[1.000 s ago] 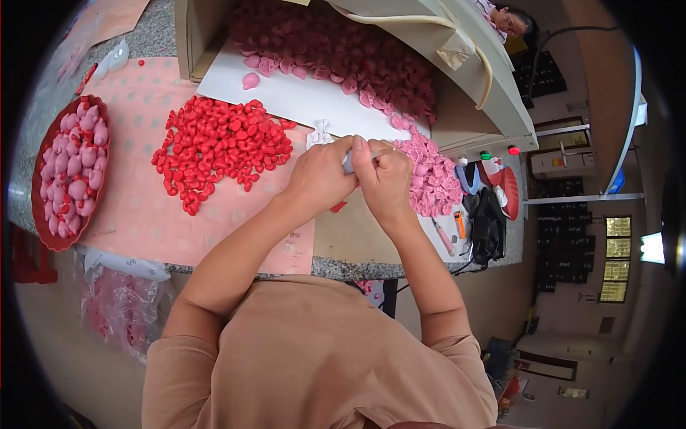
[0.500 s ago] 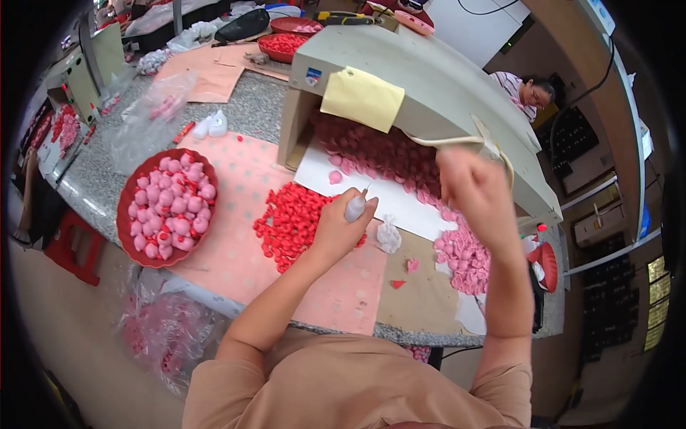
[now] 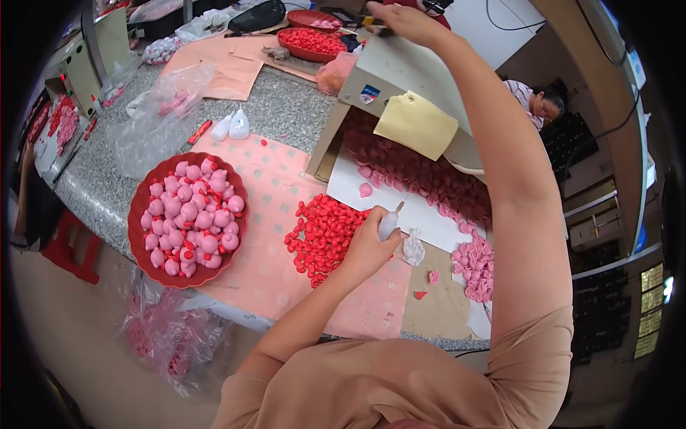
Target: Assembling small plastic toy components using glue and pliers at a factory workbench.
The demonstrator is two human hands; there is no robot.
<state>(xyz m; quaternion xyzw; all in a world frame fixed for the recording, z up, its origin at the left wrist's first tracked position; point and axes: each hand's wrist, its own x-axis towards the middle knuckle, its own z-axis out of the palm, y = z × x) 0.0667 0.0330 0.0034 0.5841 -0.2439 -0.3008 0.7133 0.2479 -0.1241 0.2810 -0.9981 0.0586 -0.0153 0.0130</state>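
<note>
Left hand (image 3: 371, 243) with fingers curled around a small, translucent white plastic squeeze bottle (image 3: 388, 225), the bottle's long axis tilted and its thin nozzle toward one o'clock; a heap of glossy red, bean-shaped pieces (image 3: 321, 239) lies at this hand's nine o'clock, a crumpled white tissue (image 3: 413, 251) just beside it at three; right hand (image 3: 409, 23) well apart from the bottle, at twelve o'clock, over the top of a grey-beige, open-fronted box (image 3: 404, 71); whether its fingers are spread or pinch anything cannot be told; the left hand is nearer the heap.
</note>
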